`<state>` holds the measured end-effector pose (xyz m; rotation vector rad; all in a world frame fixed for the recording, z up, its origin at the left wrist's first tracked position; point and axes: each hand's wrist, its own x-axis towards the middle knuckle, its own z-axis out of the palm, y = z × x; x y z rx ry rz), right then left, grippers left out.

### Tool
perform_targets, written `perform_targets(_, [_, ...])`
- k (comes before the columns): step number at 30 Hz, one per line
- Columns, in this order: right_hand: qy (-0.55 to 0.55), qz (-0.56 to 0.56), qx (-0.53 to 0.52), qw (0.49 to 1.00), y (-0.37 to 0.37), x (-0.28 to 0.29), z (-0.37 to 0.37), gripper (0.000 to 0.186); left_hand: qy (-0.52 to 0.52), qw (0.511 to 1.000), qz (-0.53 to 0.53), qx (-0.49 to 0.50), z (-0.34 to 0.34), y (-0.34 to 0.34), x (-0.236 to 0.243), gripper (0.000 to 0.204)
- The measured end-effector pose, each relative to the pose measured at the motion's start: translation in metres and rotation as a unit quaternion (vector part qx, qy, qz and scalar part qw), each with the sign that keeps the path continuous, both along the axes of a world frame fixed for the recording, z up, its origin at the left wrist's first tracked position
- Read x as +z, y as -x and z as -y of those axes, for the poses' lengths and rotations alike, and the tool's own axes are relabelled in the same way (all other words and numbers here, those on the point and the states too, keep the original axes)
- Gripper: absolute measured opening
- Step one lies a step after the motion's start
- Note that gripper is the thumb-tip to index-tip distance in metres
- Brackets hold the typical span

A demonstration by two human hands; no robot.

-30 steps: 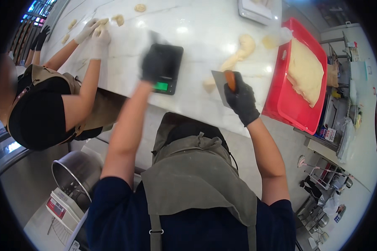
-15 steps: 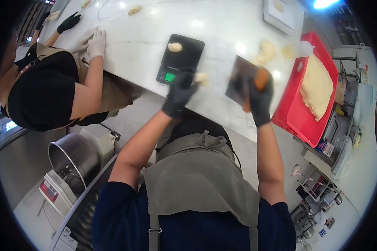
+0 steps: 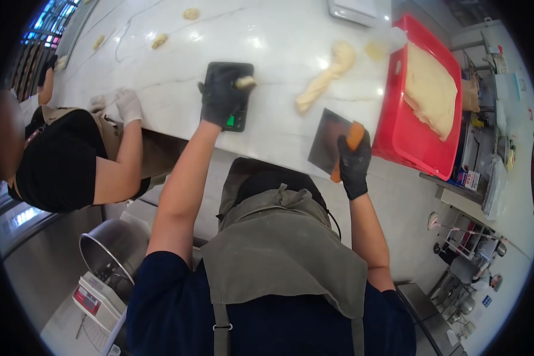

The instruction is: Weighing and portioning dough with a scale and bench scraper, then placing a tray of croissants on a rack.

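Observation:
My left hand point(image 3: 219, 96), in a black glove, is over the black scale point(image 3: 238, 123), its fingers around a small pale dough piece point(image 3: 245, 81) at the pan's right side. My right hand point(image 3: 353, 166), also black-gloved, grips the wooden handle of a metal bench scraper point(image 3: 326, 142) at the marble table's front edge. A long, twisted strip of dough point(image 3: 326, 74) lies between the scale and a red tub point(image 3: 391, 124), which holds a large slab of pale dough point(image 3: 427, 83).
A co-worker point(image 3: 59, 160) in black stands at my left, white-gloved hands on the table point(image 3: 160, 71), with another person's arm behind. Small dough pieces point(image 3: 159, 40) lie farther back. A white scale point(image 3: 353, 12) is at the back, a steel mixing bowl point(image 3: 104, 249) below left.
My left hand has moved up onto the scale with a dough piece. My right hand with the scraper has drawn away from the dough strip toward the table edge.

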<state>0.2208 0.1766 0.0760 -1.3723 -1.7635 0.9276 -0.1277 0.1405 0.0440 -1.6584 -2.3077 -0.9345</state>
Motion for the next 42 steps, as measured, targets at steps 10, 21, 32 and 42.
perform_targets(10, [0.074, 0.114, 0.079, 0.988, 0.081, -0.002, -0.049, 0.031, 0.053, 0.975, 0.153, -0.154, -0.033, -0.106, -0.067, 0.021])
perform_targets(21, [0.086, 0.241, 0.113, 0.96, 0.122, -0.013, -0.067, 0.037, 0.102, 0.961, 0.247, -0.069, -0.03, -0.104, -0.046, 0.015])
perform_targets(32, [0.143, -0.148, -0.063, 0.976, -0.043, -0.031, -0.018, 0.041, -0.083, 0.773, 0.624, 0.077, 0.075, 0.032, -0.001, 0.028])
perform_targets(42, [0.066, -0.047, -0.066, 0.995, -0.033, 0.01, 0.001, 0.041, -0.013, 0.999, 0.05, -0.016, 0.012, -0.043, 0.01, 0.029])
